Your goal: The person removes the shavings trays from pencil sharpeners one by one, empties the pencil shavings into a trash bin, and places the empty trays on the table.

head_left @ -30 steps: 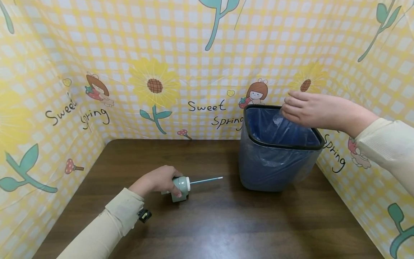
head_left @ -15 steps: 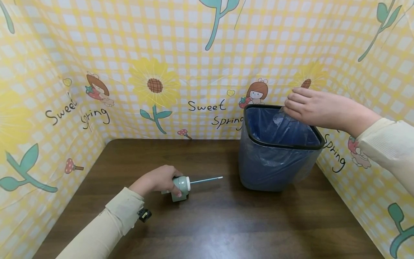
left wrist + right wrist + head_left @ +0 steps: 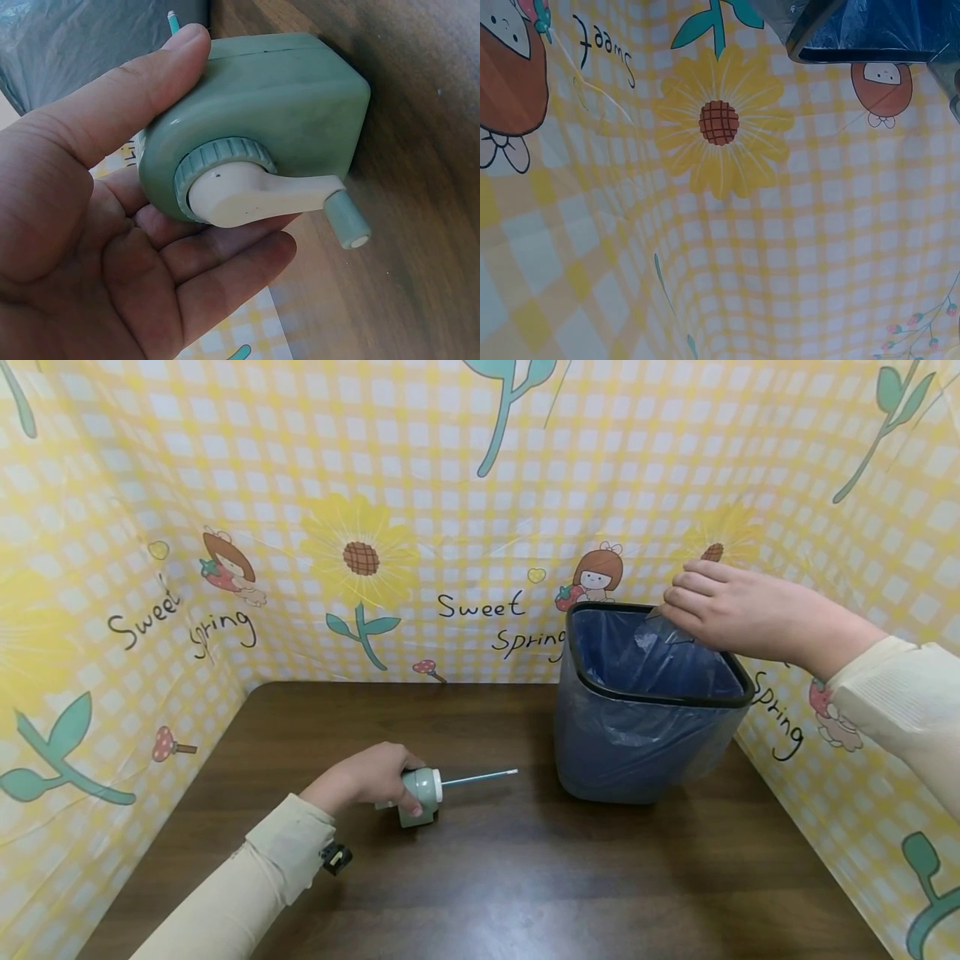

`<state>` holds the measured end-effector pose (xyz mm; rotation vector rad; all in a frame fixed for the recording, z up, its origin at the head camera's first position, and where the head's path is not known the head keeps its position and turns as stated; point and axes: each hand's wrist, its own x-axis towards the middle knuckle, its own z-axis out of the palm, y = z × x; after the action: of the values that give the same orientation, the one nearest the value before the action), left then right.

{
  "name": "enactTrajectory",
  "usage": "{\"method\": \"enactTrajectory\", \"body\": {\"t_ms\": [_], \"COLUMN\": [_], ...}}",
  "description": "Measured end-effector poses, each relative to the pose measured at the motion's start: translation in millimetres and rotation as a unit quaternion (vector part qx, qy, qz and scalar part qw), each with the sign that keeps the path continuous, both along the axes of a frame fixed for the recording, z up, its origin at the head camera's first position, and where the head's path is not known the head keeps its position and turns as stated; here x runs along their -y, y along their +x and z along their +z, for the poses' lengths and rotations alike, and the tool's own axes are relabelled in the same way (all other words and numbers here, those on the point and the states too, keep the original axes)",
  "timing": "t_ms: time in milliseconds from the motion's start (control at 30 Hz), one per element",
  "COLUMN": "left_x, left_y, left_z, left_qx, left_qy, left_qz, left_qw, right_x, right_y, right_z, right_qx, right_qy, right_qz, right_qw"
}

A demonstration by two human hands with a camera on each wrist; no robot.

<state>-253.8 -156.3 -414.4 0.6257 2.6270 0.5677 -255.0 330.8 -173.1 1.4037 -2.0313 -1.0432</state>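
Note:
My left hand (image 3: 371,777) grips a green hand-crank pencil sharpener (image 3: 422,793) low over the table, left of the bin. A thin blue pencil (image 3: 480,777) sticks out of it to the right. In the left wrist view the thumb presses the top of the sharpener, with fingers beneath, beside the white crank (image 3: 255,199). My right hand (image 3: 738,610) is above the right rear of the bin's rim. Its fingers pinch a clear plastic piece (image 3: 667,628), mostly hidden by the hand, which may be the sharpener's shavings tray.
A blue-grey bin (image 3: 622,752) with a black rim and a clear liner bag stands at the right rear of the brown wooden table (image 3: 465,868). Yellow checked cloth walls (image 3: 465,527) enclose the back and both sides.
The right hand has shifted slightly right and up over the bin, and more of the clear plastic piece shows under its fingers. The left hand and the pencil sharpener have stayed put.

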Motion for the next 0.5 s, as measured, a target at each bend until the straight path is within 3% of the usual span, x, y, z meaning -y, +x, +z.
{"method": "enactTrajectory", "body": {"t_ms": [500], "left_x": [1.3], "left_y": [-1.6], "left_z": [-3.9], "left_qx": [-0.003], "left_qy": [0.001], "left_qz": [0.000], "left_qw": [1.0000], "right_x": [-3.8], "right_y": [-3.6], "right_z": [-2.3], "right_qx": [0.024], "right_qy": [-0.046], "right_qz": [0.009], "right_qw": [0.9986]}}
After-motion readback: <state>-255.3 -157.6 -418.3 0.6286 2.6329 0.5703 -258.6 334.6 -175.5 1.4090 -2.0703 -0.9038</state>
